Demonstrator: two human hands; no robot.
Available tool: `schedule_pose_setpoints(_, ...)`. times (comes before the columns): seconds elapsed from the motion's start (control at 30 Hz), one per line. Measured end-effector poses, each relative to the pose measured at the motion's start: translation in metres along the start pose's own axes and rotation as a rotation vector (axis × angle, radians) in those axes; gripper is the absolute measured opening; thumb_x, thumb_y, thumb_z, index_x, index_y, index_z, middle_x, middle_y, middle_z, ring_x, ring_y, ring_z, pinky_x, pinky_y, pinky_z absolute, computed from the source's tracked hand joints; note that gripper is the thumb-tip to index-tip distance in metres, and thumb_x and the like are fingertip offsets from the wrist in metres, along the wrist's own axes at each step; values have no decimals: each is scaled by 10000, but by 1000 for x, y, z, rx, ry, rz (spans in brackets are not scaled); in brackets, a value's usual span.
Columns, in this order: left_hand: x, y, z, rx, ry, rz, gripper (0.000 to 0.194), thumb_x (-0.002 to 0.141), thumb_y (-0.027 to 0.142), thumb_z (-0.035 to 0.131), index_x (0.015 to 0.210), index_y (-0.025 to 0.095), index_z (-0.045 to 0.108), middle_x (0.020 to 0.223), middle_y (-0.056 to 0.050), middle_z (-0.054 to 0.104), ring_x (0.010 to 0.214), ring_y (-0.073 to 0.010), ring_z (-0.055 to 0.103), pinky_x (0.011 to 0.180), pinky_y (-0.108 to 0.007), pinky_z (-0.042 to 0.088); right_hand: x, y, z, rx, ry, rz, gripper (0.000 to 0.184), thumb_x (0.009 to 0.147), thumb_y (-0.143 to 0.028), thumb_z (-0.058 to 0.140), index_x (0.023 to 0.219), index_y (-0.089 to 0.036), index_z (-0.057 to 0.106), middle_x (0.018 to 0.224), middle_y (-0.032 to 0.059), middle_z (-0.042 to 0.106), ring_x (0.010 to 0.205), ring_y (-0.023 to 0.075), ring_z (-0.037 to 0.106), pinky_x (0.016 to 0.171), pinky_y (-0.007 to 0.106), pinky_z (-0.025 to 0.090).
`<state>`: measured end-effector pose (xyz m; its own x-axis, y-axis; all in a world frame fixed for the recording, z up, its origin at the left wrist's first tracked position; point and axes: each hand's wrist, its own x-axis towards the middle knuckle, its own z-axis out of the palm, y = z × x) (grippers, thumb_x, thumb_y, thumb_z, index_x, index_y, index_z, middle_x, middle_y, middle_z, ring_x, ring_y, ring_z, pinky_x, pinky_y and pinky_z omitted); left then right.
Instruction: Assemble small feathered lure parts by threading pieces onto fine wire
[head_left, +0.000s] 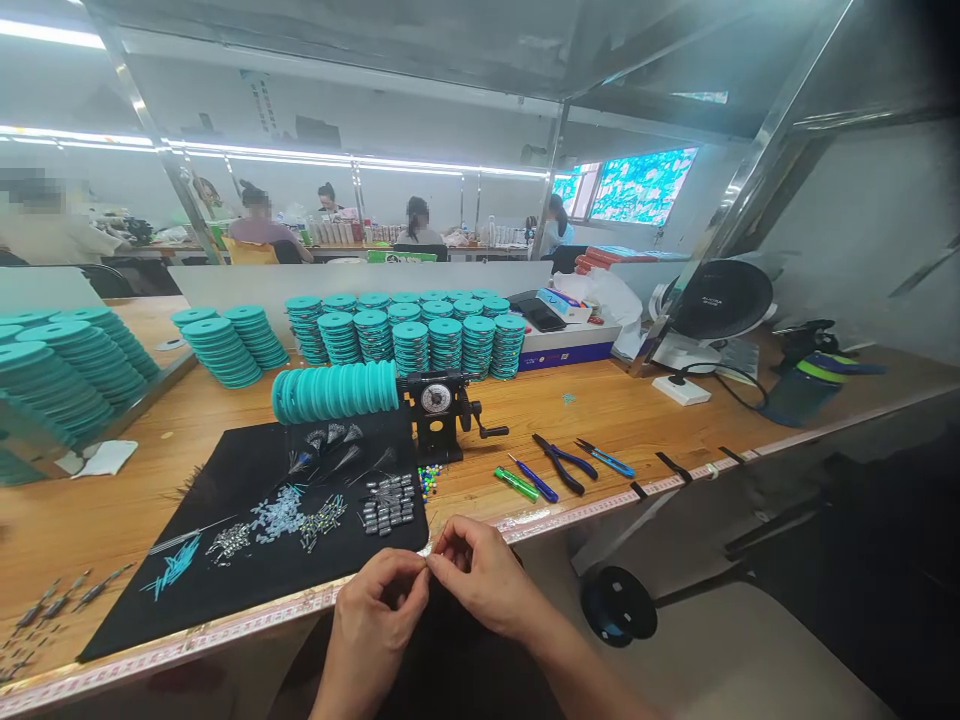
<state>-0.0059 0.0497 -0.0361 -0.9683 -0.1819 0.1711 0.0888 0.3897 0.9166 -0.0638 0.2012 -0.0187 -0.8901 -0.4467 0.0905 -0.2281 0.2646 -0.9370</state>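
Note:
Both hands meet at the table's front edge, fingertips nearly touching. My left hand is closed in a pinch of thumb and forefinger. My right hand also pinches, just beside it; what the fingertips hold is too small to make out. Beyond them a black mat carries grey cylindrical weights, small metal fittings, pale clear pieces and thin teal tubes. Small coloured beads lie at the mat's right edge. Behind stands a black hand-crank winder with teal spools in a row.
Stacks of teal spools line the back. To the right lie a green tool, a blue screwdriver, pliers and blue snips. A black fan stands far right. Several people sit at benches beyond.

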Motion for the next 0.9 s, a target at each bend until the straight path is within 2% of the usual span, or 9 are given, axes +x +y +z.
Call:
schedule_pose_setpoints(0.17,1,-1,1,10,-8,1,137,816,301,643,771,219,744,810,-41,719,680,-195,637,631,-260,494,0,-3,-1,-58,-22,-24,48,819,-151,599,802,-179,633,728,-29,609,648,114,517,573,211,387)
schedule_pose_setpoints(0.37,0,4,0,60,36,27,96,792,255,643,732,220,709,732,-15,694,546,-152,553,533,-242,423,3,-7,2,-89,-21,-39,74,786,-116,605,772,-185,627,712,-34,606,638,115,523,577,216,390)
schedule_pose_setpoints(0.47,0,3,-1,78,37,11,90,782,253,636,728,221,699,735,-10,685,529,-144,524,535,-244,413,3,-7,2,-68,-31,-27,38,811,-186,650,777,-184,666,715,-23,632,645,125,534,575,224,389)
schedule_pose_setpoints(0.53,0,1,0,57,33,-39,95,785,274,627,744,217,692,723,-7,677,535,-147,522,539,-245,411,3,-6,2,-20,-37,-6,88,822,-255,686,777,-180,695,715,-14,652,656,135,547,587,234,393)
schedule_pose_setpoints(0.7,1,-4,3,-215,-49,-167,187,804,369,658,759,188,667,715,-10,649,639,-161,555,596,-238,437,4,1,0,67,-18,-7,110,851,-259,676,778,-180,704,737,-11,671,706,149,581,621,241,396)
schedule_pose_setpoints(0.8,2,-2,5,-386,-41,-223,270,768,437,706,729,175,654,671,6,608,580,-131,511,529,-214,410,3,5,1,75,-16,-12,104,873,-241,645,796,-178,674,750,-17,650,715,141,575,627,234,398)
schedule_pose_setpoints(0.9,2,0,6,-425,-36,-255,301,768,463,709,727,172,644,598,25,578,507,-105,465,478,-196,375,1,5,2,67,-6,-14,105,885,-229,616,796,-176,639,751,-21,626,718,136,564,641,234,403)
